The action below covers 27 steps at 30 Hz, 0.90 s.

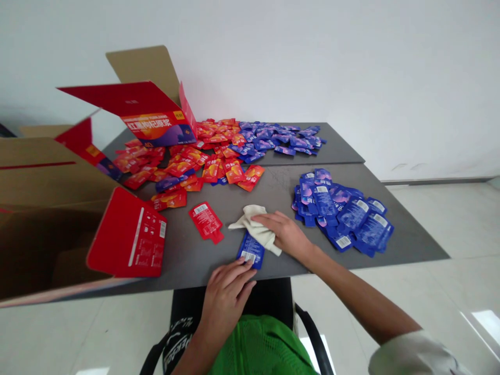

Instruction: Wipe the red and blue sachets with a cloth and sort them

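A blue pouch [252, 251] lies flat near the table's front edge with its barcode end toward me. My left hand [230, 284] rests its fingertips on that near end, fingers stretched out and gripping nothing. In my right hand [287, 233] is a crumpled off-white cloth [258, 219], pressed down over the pouch's far end, which it hides. Just left of the cloth, a single red pouch [206, 221] lies flat with its spout end toward me.
Blue pouches [351, 213] are heaped at the right. Red pouches [219, 138] and more blue pouches [273, 138] spread along the back. An open red carton [156, 120] stands at back left; a larger open carton [128, 234] stands at the left front. A wall [312, 57] rises behind.
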Available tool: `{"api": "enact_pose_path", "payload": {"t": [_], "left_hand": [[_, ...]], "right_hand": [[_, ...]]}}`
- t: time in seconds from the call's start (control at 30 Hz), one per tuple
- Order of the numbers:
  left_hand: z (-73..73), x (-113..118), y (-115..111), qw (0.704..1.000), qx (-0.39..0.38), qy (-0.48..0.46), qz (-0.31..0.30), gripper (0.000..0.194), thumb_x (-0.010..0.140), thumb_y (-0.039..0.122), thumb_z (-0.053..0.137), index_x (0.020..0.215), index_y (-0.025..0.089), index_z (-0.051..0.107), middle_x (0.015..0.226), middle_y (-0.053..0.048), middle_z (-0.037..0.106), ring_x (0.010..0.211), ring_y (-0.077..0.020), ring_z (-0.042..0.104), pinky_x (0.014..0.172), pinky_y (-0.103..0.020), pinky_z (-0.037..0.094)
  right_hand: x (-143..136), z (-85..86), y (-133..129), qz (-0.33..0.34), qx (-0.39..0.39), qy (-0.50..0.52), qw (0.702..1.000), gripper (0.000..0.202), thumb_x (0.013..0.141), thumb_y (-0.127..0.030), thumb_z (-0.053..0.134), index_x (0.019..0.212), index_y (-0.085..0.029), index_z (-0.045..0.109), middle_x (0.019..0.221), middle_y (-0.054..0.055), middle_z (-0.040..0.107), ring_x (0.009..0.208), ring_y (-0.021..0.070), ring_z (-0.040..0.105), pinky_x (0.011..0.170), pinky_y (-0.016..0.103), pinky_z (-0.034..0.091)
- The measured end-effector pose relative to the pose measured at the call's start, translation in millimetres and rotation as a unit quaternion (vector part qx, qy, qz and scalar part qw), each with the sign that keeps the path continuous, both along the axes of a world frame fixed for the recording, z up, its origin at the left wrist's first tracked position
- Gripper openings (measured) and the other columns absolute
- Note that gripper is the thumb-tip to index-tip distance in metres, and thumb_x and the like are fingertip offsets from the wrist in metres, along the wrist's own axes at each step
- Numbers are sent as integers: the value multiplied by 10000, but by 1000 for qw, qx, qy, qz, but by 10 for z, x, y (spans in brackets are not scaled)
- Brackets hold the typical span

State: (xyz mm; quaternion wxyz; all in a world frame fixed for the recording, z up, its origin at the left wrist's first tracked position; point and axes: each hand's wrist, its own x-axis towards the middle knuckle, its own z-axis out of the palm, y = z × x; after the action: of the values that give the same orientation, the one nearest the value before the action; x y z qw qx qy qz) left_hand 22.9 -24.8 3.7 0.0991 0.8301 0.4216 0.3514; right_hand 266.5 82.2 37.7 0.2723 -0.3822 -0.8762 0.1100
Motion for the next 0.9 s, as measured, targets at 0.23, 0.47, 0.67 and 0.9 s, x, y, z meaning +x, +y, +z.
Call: {"api": "enact_pose_path", "payload": {"t": [0.23,0.47,0.67,0.9], "left_hand": [[-28,2,-14,1000,-4,1,5,204,1012,236,621,1165,257,755,1157,-55,792,1103,-252,728,973,-440,542],[-27,3,-9,1000,-10,11,10,188,1018,241,594,1052,248,778,1012,-59,801,984,-251,746,922,-435,558],[-19,-19,-17,1000,11,8,-4,207,1040,268,589,1186,253,735,1203,-58,778,1143,-261,712,966,-441,531],[315,135,329,998,-59,30,20,307,1092,361,479,1304,231,659,1080,-59,764,969,-233,691,882,-404,523]], "right_hand": [[-71,258,-252,11,35,23,999,610,985,-75,561,1565,-235,459,1486,138,633,1280,245,643,1012,415,532],[-230,46,-576,70,-33,2,997,630,947,-44,588,1535,-245,487,1445,93,670,1274,211,648,1062,369,524],[142,43,146,-63,13,-9,998,560,908,-33,640,1447,-184,603,1396,166,697,1164,282,707,982,456,555],[242,179,-439,-184,79,168,965,492,991,-197,634,1474,-280,586,1395,115,703,1212,284,690,1007,459,555]]}}
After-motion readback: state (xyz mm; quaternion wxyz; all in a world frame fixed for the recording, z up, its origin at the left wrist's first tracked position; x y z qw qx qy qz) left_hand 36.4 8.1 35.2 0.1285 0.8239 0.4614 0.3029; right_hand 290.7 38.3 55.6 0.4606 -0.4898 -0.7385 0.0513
